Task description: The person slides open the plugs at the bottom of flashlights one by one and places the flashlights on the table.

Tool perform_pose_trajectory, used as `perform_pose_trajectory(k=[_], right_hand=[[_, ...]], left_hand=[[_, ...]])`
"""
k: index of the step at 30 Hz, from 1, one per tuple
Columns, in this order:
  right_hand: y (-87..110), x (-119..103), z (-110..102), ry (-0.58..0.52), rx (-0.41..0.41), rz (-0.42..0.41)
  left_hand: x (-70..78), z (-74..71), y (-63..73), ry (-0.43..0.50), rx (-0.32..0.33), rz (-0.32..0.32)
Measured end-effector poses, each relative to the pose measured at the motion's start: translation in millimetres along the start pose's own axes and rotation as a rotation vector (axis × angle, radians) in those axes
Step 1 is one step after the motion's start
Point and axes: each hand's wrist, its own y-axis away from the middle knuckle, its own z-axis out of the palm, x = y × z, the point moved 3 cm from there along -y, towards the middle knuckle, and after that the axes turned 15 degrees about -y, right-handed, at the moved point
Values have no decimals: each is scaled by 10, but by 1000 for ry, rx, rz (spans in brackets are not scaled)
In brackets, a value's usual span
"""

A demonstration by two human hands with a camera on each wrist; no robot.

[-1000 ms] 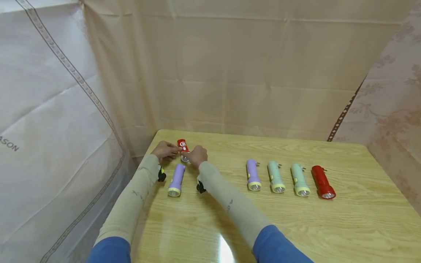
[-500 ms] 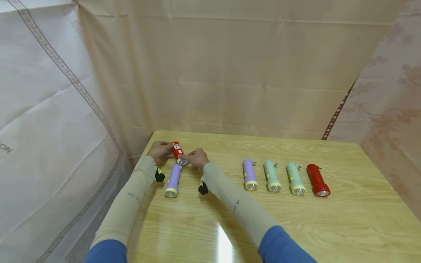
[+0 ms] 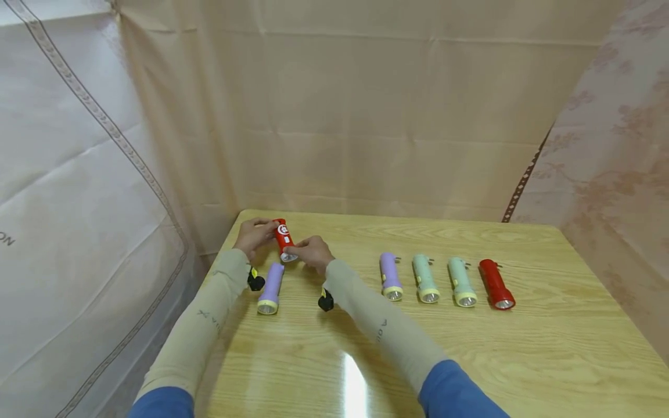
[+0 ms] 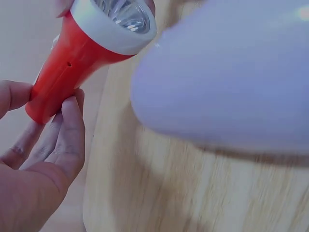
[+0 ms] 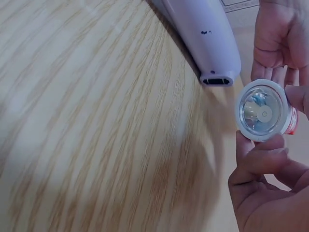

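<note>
A red flashlight (image 3: pixel 283 231) with a white head ring, a white emblem and a white switch is held between both hands at the table's far left. My left hand (image 3: pixel 254 237) grips its tail end, thumb on one side and fingers on the other. At the lens end, my right hand (image 3: pixel 313 253) pinches the white ring (image 5: pixel 245 126) between thumb and fingers. The left wrist view shows the red barrel (image 4: pixel 67 63) tilted, its lens at the top. Just nearer than the hands lies a purple flashlight (image 3: pixel 273 281) with a yellow head.
On the right half of the wooden table (image 3: pixel 418 360) several flashlights lie in a row: one purple (image 3: pixel 389 273), two mint green (image 3: pixel 424 273) (image 3: pixel 460 276) and one red (image 3: pixel 493 278). Cloth (image 3: pixel 340 116) hangs behind the table and at both sides.
The left hand has moved from the red flashlight's side to grip its tail end. The flashlight has shifted slightly left, and its printed face shows more fully.
</note>
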Motion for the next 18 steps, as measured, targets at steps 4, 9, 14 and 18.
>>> perform_pose_trajectory(k=[4, 9, 14, 18], right_hand=[[26, -12, -53, 6, -17, -2], [74, 3, -109, -18, -33, -25], [113, 47, -153, -27, -66, -46], [152, 55, -200, -42, -111, -58]], left_hand=[[61, 57, 8, 7, -21, 39], [98, 91, 24, -1, -37, 50], [106, 96, 80, -24, -39, 46], [124, 114, 127, -7, -70, 51]])
